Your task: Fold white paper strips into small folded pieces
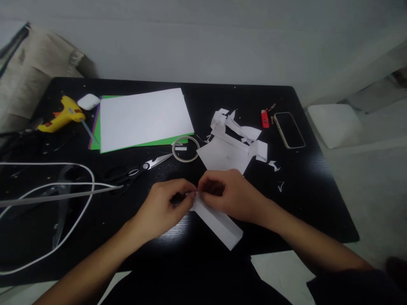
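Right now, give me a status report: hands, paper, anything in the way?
Left hand and right hand pinching far end of folded white paper. Near end slants right. White scraps close beyond right hand; scissors beyond left.

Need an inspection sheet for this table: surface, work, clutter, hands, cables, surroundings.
Surface: black table, small white flecks on it.
Work: folded white paper, held at its far end.
Clutter: paper scraps beyond the hands; scissors, blades slightly apart, tip at the tape ring; sheet stack; yellow glue gun; red lighter beside the phone.
Hands: left hand and right hand, fingertips pinching the paper close together.
Cables: white cable looped at table's left, near the scissors' handles.
Surroundings: grey wall behind; white seat-like object off the right edge.
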`<state>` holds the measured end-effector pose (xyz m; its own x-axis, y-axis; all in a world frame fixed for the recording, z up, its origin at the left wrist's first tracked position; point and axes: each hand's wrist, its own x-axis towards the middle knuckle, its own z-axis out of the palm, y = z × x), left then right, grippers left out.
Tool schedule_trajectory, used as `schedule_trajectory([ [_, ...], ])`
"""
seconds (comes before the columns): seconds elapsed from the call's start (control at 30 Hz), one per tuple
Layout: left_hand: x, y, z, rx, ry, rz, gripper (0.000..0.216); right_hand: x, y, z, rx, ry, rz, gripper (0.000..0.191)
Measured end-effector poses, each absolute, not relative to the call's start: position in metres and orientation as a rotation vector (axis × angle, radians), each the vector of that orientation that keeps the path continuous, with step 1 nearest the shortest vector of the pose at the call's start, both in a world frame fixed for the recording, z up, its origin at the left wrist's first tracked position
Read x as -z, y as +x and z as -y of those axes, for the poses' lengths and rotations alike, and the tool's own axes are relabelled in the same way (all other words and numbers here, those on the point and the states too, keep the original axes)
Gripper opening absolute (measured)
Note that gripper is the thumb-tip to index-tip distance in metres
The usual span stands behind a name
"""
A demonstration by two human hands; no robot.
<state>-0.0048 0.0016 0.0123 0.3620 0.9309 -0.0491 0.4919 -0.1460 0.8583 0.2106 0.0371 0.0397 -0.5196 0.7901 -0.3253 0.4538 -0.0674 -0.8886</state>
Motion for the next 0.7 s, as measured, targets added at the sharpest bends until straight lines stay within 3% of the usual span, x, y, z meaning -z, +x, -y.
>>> schedule_trajectory([
  [0.3,-0.013,-0.001,-0.001,-0.654,1.635,-1.294,0.009,-0.044,0.208,-0.045,-1.607,-1.383,2.019,0.009],
  [0.7,-0.018,-0.004,-0.004,-0.534,1.634,-1.257,0.01,-0.037,0.212,-0.05,-1.866,-1.273,1.868,0.017],
])
